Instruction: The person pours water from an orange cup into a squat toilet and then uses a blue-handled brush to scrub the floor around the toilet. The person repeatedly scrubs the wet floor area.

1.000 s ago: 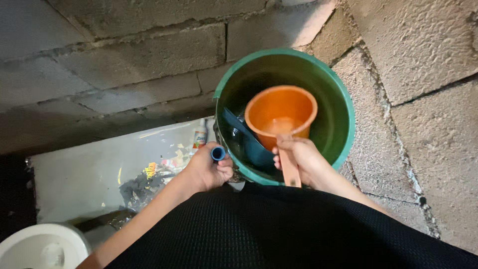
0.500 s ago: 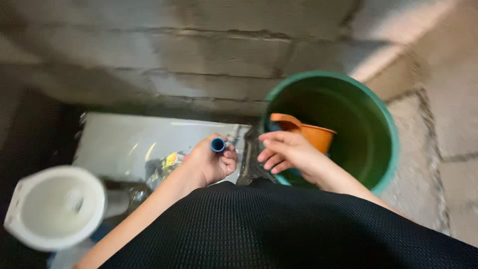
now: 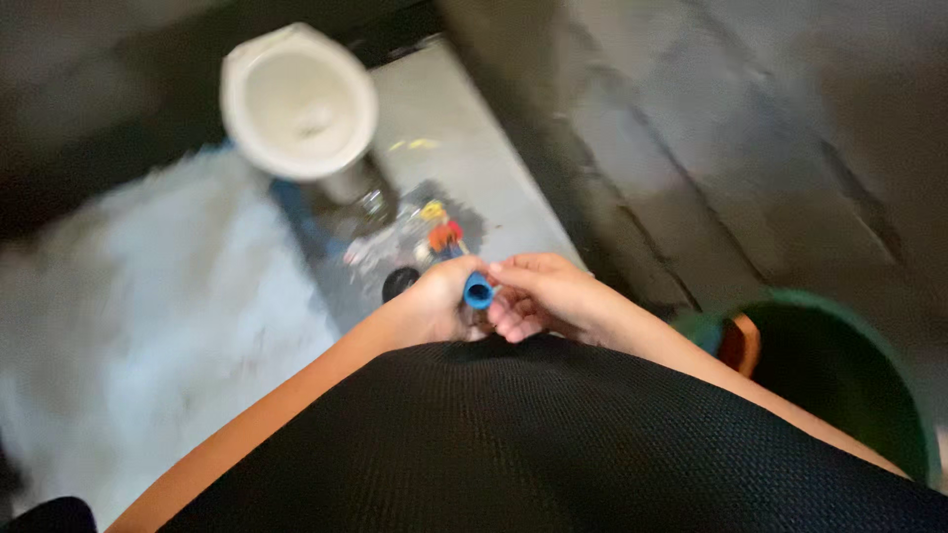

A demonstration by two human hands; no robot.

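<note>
My left hand (image 3: 427,306) is closed around a blue handle (image 3: 479,291) at frame centre. My right hand (image 3: 538,294) touches its tip, fingers loosely curled, gripping nothing. White toilet bowl (image 3: 299,99) upper left; green bucket (image 3: 913,415) lower right. Step: two-handed positioning; next calls for steady aim.

I see a dim, blurred washroom: grey block wall (image 3: 750,148) far right, wet pale floor (image 3: 128,326) left, white toilet bowl (image 3: 299,101) far, green bucket (image 3: 889,395) near right, colourful litter (image 3: 441,235) mid-floor.
</note>
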